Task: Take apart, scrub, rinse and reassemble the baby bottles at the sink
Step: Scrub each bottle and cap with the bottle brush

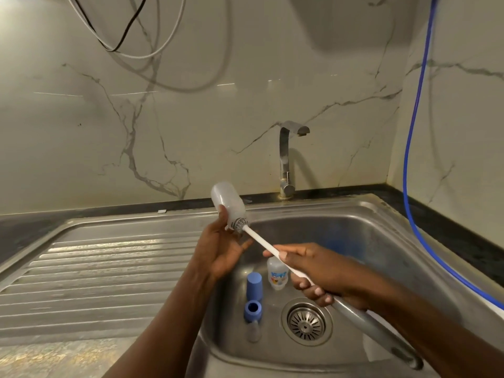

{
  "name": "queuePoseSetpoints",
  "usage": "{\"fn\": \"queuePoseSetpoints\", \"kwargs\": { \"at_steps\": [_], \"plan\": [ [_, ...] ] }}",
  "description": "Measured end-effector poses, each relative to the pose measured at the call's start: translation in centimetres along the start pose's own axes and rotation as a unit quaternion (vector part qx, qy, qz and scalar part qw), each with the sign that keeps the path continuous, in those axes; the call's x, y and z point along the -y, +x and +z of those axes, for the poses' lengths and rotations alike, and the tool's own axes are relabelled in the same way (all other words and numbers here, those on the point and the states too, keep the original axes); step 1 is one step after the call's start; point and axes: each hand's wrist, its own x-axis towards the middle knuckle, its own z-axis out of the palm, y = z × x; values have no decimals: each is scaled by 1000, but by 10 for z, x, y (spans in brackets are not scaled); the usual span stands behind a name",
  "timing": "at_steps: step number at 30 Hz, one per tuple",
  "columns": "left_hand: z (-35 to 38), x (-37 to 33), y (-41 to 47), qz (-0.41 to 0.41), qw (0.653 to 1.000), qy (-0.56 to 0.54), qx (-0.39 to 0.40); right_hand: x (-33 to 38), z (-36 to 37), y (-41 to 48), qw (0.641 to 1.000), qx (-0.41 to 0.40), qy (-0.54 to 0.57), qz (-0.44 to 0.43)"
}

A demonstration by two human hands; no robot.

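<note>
Clear bottle [227, 200] was held by left hand [221, 249] above left rim of sink [362, 207], tilted, base up-left, mouth down-right. Neck end was gripped between thumb and curled fingers. Bottle brush [261, 241] was gripped by right hand [319, 271], fingers wrapped round handle, forefinger laid along white shaft. Grey bristle head was seen at bottle mouth. In basin were noted second labelled bottle [277, 275], blue cap [254, 286], blue collar ring [253, 311] just beside cap, clear teat [253, 332] touching ring, all near drain strainer [306, 324].
</note>
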Motion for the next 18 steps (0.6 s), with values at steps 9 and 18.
{"fn": "queuePoseSetpoints", "kwargs": {
  "at_steps": [9,18],
  "plan": [
    [5,10,4,11,996,53,-74,-26,16,12,892,-164,-399,-139],
    [13,-4,-3,-37,994,-71,72,7,-19,0,972,103,204,54]
  ]
}}
